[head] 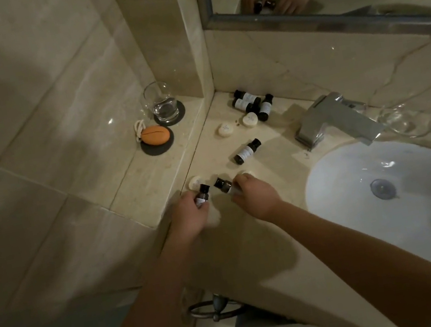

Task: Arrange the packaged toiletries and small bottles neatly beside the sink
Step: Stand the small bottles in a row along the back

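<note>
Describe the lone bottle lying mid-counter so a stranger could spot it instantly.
Start at the chrome faucet behind the white sink basin. Left of its base, on the marble counter, a dark small bottle with a white label lies on its side. Unlike the bottles heaped in the back corner, it lies alone, untouched.
</note>
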Action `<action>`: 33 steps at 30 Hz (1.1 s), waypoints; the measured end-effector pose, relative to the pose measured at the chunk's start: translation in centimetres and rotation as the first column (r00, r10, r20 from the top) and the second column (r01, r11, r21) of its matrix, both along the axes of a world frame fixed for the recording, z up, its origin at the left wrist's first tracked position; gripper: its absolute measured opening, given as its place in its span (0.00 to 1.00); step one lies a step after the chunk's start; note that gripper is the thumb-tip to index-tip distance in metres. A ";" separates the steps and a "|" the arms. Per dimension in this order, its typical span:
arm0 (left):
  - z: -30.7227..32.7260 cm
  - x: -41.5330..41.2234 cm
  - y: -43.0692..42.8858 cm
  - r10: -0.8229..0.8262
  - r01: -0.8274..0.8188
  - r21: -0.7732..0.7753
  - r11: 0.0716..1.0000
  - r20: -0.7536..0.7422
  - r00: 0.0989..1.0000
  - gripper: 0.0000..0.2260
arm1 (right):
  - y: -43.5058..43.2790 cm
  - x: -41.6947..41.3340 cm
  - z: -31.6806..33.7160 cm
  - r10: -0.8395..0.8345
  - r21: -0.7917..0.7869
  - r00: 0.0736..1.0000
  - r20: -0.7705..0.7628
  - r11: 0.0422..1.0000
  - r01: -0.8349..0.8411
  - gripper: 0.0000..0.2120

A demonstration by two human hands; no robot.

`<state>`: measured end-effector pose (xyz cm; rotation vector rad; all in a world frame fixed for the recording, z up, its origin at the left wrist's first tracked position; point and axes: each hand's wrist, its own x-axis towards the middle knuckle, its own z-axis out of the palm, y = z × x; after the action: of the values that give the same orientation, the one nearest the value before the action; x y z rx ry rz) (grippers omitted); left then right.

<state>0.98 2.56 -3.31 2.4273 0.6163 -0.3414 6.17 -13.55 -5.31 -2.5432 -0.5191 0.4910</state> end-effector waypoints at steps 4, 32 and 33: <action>0.4 1.5 -3.0 0.034 -0.021 -0.101 0.995 0.132 0.991 0.09 | -4.6 -0.3 2.3 -0.161 0.205 0.987 0.007 0.966 0.156 0.12; 8.6 8.3 -50.4 -0.276 0.455 -0.417 0.787 0.421 0.864 0.11 | -50.7 -3.7 10.0 -0.831 0.418 0.552 0.075 0.529 0.739 0.08; 8.6 9.0 -51.6 -0.276 0.455 -0.421 0.785 0.421 0.864 0.11 | -51.9 -3.0 10.1 -0.835 0.409 0.546 0.060 0.520 0.750 0.08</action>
<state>10.03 -49.07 5.28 1.9975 -0.1181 -0.1997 3.13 -65.48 4.78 -2.1762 0.5056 -0.2681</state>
